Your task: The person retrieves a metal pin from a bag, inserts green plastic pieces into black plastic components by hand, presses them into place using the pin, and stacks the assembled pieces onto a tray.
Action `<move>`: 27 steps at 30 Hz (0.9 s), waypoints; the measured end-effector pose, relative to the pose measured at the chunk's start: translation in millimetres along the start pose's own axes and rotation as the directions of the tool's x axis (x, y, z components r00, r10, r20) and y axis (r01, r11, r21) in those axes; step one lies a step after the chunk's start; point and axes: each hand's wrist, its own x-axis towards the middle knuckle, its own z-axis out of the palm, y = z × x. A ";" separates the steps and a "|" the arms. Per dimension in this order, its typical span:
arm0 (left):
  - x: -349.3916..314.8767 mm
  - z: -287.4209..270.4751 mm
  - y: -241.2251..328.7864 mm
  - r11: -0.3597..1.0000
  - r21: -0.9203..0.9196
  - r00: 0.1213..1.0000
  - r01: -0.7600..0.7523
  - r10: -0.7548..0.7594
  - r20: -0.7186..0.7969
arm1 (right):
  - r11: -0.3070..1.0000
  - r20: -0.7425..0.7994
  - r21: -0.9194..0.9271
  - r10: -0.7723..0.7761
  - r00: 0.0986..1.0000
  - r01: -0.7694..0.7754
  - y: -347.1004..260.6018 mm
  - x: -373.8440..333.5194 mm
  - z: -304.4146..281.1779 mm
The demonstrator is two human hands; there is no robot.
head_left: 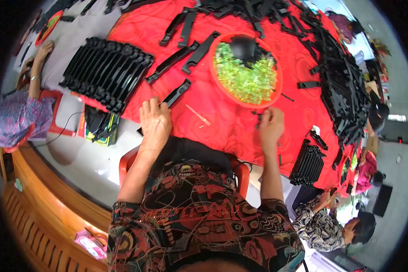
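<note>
My left hand (155, 121) is closed around a long black plastic part (177, 91), which slants up to the right over the red tablecloth. A short black end also shows on the other side of that hand. My right hand (272, 128) has its fingers curled together just below an orange-red bowl (280, 81); what they hold, if anything, cannot be made out. Small black pieces (259, 116) lie at its fingertips. Inside the bowl are many small yellow-green translucent pieces (242, 77), with a black rounded object (243, 47) and dark bits at the far side.
Left on the table sits a row of black parts (106, 72); a smaller stack (307, 164) lies at the right. Loose black parts (344, 90) heap up along the far and right sides. A thin reddish stick (197, 114) lies between my hands. Other people sit on both sides.
</note>
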 end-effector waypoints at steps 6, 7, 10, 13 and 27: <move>-4.8 0.4 2.5 0.999 -0.039 0.999 0.026 -0.028 -0.045 | 0.946 0.212 -0.209 0.292 0.933 -0.249 64.8 25.1 22.8; -5.3 -2.8 4.0 0.998 -0.051 0.998 0.044 -0.047 -0.046 | 0.955 0.232 -0.189 0.268 0.935 -0.227 71.9 27.4 26.5; -6.9 -4.6 3.6 0.996 0.001 0.996 0.088 -0.088 0.004 | 0.970 0.268 -0.165 0.217 0.939 -0.177 103.2 26.0 38.2; -5.3 -4.9 -2.6 0.999 -0.050 0.996 -0.001 -0.004 -0.092 | 0.985 0.154 0.003 0.170 0.973 -0.172 127.5 21.3 34.3; -16.8 4.1 -3.9 0.953 -0.260 0.985 0.156 -0.169 -0.028 | -0.303 0.493 0.797 -0.172 0.853 -0.522 -156.3 64.8 35.5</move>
